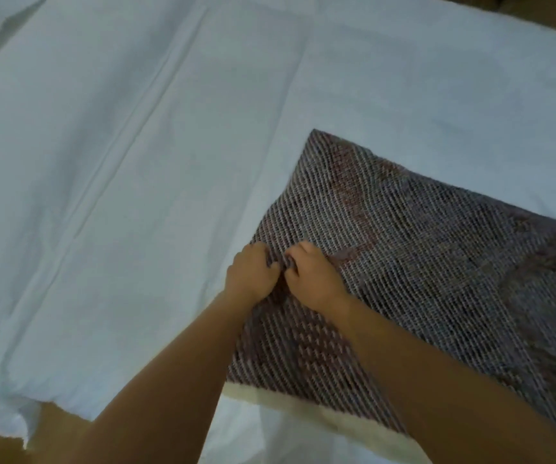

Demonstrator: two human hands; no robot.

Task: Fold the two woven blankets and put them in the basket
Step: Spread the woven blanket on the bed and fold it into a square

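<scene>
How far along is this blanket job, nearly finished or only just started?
Early, it seems. Done: nothing clearly; the woven blanket lies mostly flat on the white sheet, and I cannot tell if it is already folded once. In hand: the left hand and right hand grip its fabric side by side near its left edge. Left: finishing the folds, the second blanket, and the basket, neither in view.

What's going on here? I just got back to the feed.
A person is working on a woven blanket spread on a white sheet. The left hand and right hand grip the fabric side by side near one edge, bunching it a little. Only this one blanket shows, and no basket is in view.
</scene>
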